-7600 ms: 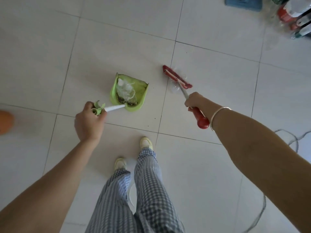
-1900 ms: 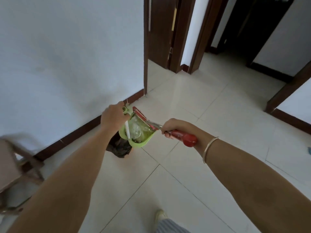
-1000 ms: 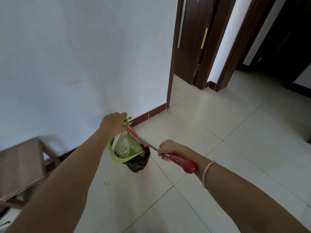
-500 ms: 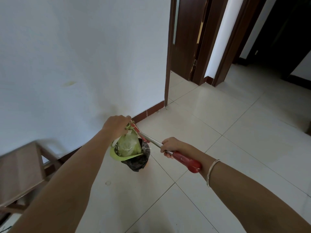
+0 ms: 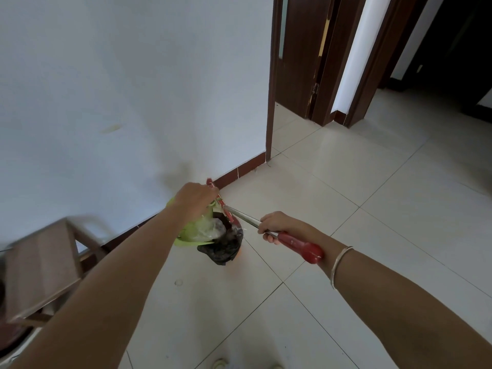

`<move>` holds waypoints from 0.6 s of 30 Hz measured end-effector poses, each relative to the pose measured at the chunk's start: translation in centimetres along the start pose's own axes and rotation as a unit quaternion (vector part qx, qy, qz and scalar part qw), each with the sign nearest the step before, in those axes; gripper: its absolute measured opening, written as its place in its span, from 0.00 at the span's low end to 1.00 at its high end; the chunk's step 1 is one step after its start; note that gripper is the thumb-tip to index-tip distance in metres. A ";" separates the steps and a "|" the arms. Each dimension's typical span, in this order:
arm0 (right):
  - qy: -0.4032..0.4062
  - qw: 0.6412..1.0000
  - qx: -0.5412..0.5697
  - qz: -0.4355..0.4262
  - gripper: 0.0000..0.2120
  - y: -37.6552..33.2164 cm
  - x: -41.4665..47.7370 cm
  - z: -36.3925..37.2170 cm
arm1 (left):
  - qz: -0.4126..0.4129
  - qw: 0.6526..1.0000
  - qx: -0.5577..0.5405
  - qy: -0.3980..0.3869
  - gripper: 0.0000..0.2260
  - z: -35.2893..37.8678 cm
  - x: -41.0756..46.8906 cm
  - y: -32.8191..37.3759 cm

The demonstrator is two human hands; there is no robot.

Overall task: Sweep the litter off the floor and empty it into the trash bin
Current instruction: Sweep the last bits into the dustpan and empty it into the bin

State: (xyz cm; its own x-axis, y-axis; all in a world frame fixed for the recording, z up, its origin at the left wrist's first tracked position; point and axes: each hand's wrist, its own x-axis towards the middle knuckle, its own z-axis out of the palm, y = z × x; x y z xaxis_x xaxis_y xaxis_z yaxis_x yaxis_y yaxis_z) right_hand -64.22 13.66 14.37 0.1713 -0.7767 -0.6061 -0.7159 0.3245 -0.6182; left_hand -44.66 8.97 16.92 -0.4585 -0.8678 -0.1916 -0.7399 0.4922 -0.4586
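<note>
Mid-frame, the left hand (image 5: 195, 199) grips the green dustpan (image 5: 190, 234), tipped so its plastic litter (image 5: 211, 230) can slide into the black-lined trash bin (image 5: 223, 250) beneath; the right hand (image 5: 275, 226) grips the red-handled brush (image 5: 300, 247), probably to scrape.

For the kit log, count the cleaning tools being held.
2. A green dustpan, gripped by the left hand above the black-lined trash bin; a red-handled brush in the right hand, its head beside the dustpan. None seems hidden.
</note>
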 end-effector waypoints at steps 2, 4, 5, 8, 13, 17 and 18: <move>-0.001 1.000 0.007 0.000 0.14 0.0 0.1 -0.1 | 0.011 1.000 0.022 0.000 0.15 0.2 0.1 0.5; -0.001 1.000 0.030 0.007 0.14 0.2 0.1 0.0 | 0.016 1.000 0.027 -0.003 0.14 0.3 0.1 0.8; 0.002 0.999 0.053 0.011 0.14 0.3 0.1 0.0 | 0.017 1.000 0.026 -0.001 0.13 0.3 0.0 0.8; 0.000 0.995 0.095 0.018 0.13 0.5 -0.3 -0.2 | 0.030 0.999 0.027 0.005 0.15 0.3 -0.3 0.8; 0.015 0.997 0.077 0.026 0.13 0.4 -0.4 -0.4 | 0.040 0.999 0.022 0.015 0.19 0.5 -0.8 1.0; 0.022 0.995 0.086 0.042 0.12 0.4 -0.6 -0.1 | 0.093 0.994 0.056 -0.033 0.16 1.2 -2.4 3.8; 0.024 0.994 0.093 0.045 0.12 0.5 -0.6 0.0 | 0.106 0.992 0.055 -0.048 0.17 1.3 -2.8 4.7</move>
State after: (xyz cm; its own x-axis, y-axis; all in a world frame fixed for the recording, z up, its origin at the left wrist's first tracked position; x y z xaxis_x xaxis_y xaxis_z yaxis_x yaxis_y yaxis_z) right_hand -64.67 14.31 14.46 0.0775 -0.7636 -0.6410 -0.5884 0.4840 -0.6477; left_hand -46.17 13.64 14.20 -0.5460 -0.7504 -0.3725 -0.5714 0.6587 -0.4895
